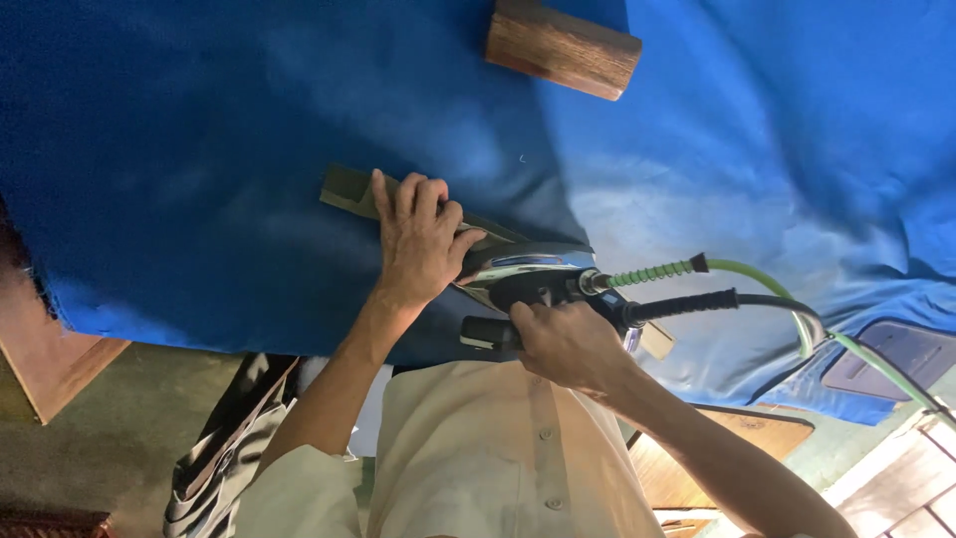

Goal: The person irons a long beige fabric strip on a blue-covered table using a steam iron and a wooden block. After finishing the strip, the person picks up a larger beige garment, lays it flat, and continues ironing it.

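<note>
Blue cloth (249,120), olive strip (349,189), green hose (757,274), brown wooden block (563,48).

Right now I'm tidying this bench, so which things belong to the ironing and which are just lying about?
In use:
left hand, flat on the olive cloth strip
right hand, gripping the steam iron
green hose
blue table cover

Lying about:
wooden block
striped cloth

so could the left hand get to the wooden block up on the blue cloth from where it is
Probably yes. Between the left hand and the wooden block lies only bare blue cloth. Though it would have to lift off the dark fabric strip it presses flat beside the iron.
</note>
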